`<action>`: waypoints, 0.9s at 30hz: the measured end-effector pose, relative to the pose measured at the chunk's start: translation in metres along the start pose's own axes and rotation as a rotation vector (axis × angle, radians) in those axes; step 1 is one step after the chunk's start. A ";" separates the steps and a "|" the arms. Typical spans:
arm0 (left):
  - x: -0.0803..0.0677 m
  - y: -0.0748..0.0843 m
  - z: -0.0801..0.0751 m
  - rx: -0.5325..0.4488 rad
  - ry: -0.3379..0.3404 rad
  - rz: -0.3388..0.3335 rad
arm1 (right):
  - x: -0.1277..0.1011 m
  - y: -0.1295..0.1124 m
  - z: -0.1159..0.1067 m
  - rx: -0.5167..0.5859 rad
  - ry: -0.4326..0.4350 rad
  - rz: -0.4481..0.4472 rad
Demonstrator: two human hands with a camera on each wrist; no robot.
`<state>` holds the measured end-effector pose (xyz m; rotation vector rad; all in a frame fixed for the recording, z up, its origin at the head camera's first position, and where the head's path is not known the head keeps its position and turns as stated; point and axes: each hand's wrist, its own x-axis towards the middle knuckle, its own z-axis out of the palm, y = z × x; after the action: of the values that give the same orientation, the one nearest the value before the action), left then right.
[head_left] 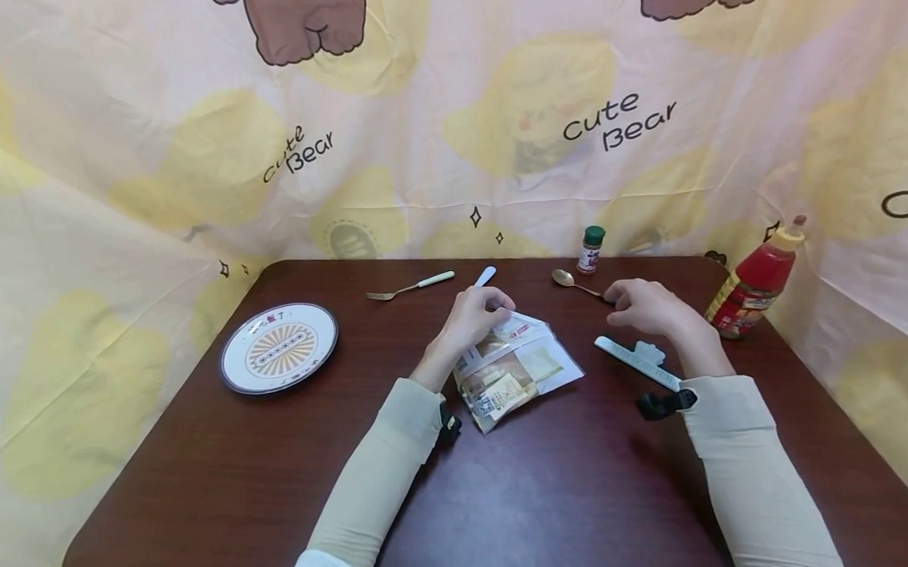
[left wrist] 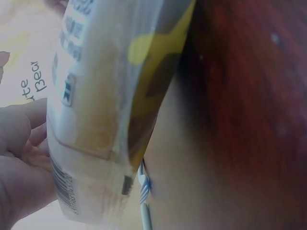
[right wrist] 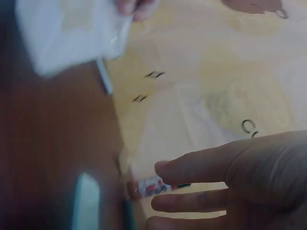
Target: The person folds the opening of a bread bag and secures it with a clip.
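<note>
At the middle of the table (head_left: 551, 497), the left hand (head_left: 476, 314) is gripping the top of a clear food packet (head_left: 513, 369), which is lying flat. The right hand (head_left: 646, 306) is resting relaxed, holding nothing, fingertips near a spoon (head_left: 574, 283) whose handle it is partly hiding. Both wrist views are blurring; the packet's print is unreadable.

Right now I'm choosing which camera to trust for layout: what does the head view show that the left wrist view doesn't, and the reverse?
Only the head view shows the plate, fork, spoon, spice jar, sauce bottle and right hand. Only the left wrist view shows the packet's barcode up close. Both show the left hand holding the packet over the table.
</note>
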<state>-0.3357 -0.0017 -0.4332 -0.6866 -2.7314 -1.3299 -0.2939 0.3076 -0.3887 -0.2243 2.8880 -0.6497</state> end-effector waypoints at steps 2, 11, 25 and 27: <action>0.000 0.000 0.000 -0.002 0.004 0.002 | -0.002 0.007 0.002 -0.025 -0.035 0.013; 0.002 -0.001 -0.001 -0.003 0.003 -0.012 | -0.010 0.030 0.011 -0.133 -0.182 0.064; 0.002 -0.002 -0.001 -0.007 0.001 -0.025 | -0.010 0.032 0.011 -0.167 -0.208 0.125; 0.001 -0.002 0.000 -0.009 0.002 -0.017 | -0.010 0.031 0.010 -0.164 -0.199 0.114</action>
<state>-0.3379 -0.0027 -0.4347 -0.6631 -2.7378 -1.3463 -0.2850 0.3328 -0.4099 -0.1357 2.7380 -0.3493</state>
